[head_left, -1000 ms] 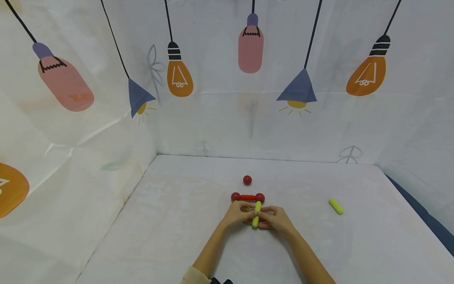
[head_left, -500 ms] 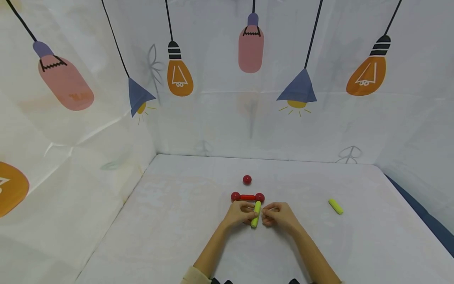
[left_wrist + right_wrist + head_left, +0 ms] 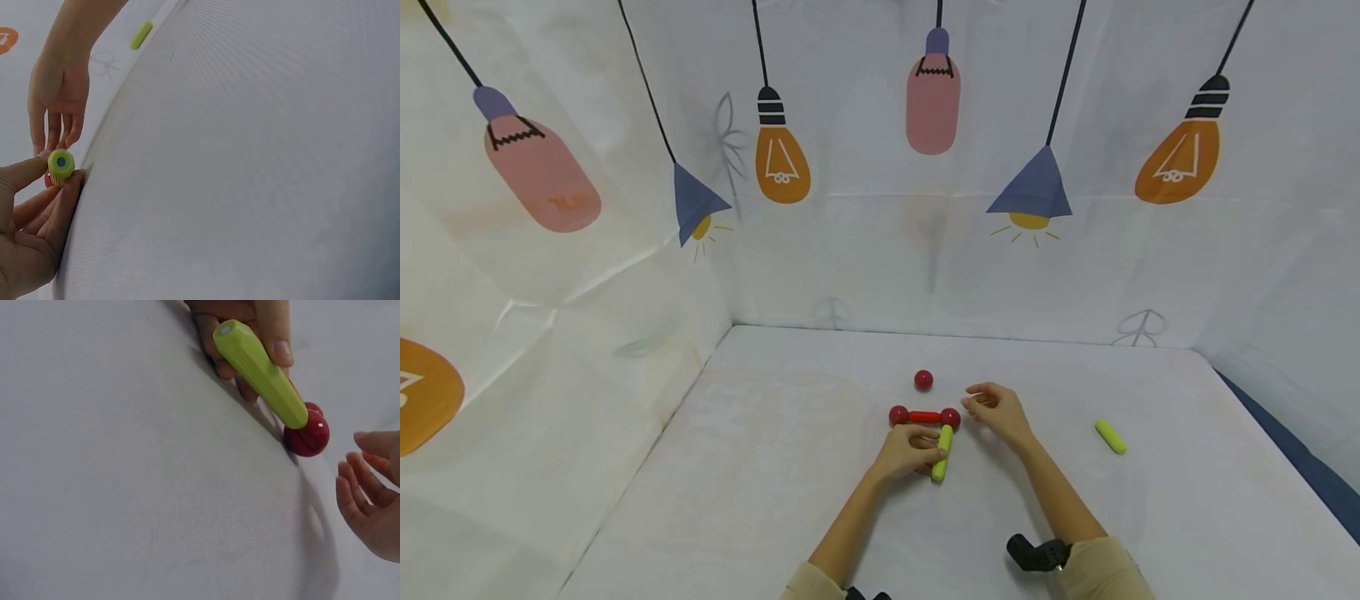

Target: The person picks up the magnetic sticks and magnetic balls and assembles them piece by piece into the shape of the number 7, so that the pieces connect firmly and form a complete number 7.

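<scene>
My left hand (image 3: 906,451) pinches a yellow-green toy rod (image 3: 942,454) between thumb and fingers. A small grey disc shows in the rod's near end in the right wrist view, and its far end meets a red ball (image 3: 314,434). That ball sits at the right end of a short red rod (image 3: 924,417), with another red ball (image 3: 898,415) at the left end. My right hand (image 3: 1000,412) holds nothing; its fingers are loosely bent just right of the joined ball. Behind the red rod lies a loose red ball (image 3: 923,380).
A second yellow-green rod (image 3: 1110,436) lies on the white table (image 3: 775,500) to the right. White sheets printed with lamps (image 3: 1028,187) rise at the back and sides. A black device (image 3: 1037,553) is strapped by the right sleeve.
My right hand has let go of the yellow-green rod and moved up and right, towards the loose red ball. The left hand keeps its hold on the rod.
</scene>
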The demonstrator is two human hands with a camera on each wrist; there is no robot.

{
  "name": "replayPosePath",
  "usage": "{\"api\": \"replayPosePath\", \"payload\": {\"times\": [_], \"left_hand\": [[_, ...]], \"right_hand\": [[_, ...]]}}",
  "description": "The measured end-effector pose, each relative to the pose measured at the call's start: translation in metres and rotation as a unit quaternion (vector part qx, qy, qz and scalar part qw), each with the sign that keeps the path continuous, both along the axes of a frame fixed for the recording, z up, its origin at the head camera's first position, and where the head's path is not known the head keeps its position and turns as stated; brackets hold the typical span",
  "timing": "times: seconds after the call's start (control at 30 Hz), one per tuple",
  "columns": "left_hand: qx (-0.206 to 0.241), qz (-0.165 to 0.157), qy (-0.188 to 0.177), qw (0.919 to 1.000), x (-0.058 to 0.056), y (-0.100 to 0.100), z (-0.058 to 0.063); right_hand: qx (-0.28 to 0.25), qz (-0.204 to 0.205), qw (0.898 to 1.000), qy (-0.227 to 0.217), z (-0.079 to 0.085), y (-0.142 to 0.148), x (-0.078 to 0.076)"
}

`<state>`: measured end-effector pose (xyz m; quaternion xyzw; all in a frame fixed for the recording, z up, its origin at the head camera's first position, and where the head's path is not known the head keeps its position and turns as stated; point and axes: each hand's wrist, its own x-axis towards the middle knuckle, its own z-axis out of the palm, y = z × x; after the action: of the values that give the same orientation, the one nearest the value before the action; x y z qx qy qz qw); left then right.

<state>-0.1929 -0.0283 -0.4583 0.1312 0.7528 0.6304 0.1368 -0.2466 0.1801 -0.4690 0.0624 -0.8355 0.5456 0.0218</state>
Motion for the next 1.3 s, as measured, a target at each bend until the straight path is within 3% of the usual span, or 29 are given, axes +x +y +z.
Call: {"api": "replayPosePath", "payload": {"times": [0.13,0.3,0.53,0.7,0.83,1.07,1.3], "left_hand": [[-0.005,0.0,-0.005,1.0,0.001,-0.001,0.003],[0.001,-0.002,-0.012,0.9999,-0.001,-0.001,-0.001],[0.006,0.005,-0.02,0.9998,-0.014,0.003,-0.03],[-0.003,0.003,-0.027,0.9996,-0.017,0.005,-0.036],[-0.009,0.001,-0.023,0.9997,-0.014,0.005,-0.031],[-0.003,-0.006,-0.009,0.9999,0.0,0.002,-0.002],[0.01,-0.005,-0.011,0.9999,0.0,0.0,-0.001]], "right_hand": [[0.031,0.006,0.999,0.025,-0.003,-0.005,-0.013],[0.027,0.027,0.999,0.035,-0.007,-0.013,-0.027],[0.013,0.06,0.998,0.024,-0.012,-0.02,-0.043],[0.027,0.066,0.997,0.02,-0.015,-0.026,-0.052],[0.036,0.073,0.996,0.022,-0.016,-0.032,-0.058],[0.057,0.091,0.994,0.023,-0.013,-0.04,-0.062],[0.078,0.105,0.991,0.034,-0.013,-0.048,-0.065]]}}
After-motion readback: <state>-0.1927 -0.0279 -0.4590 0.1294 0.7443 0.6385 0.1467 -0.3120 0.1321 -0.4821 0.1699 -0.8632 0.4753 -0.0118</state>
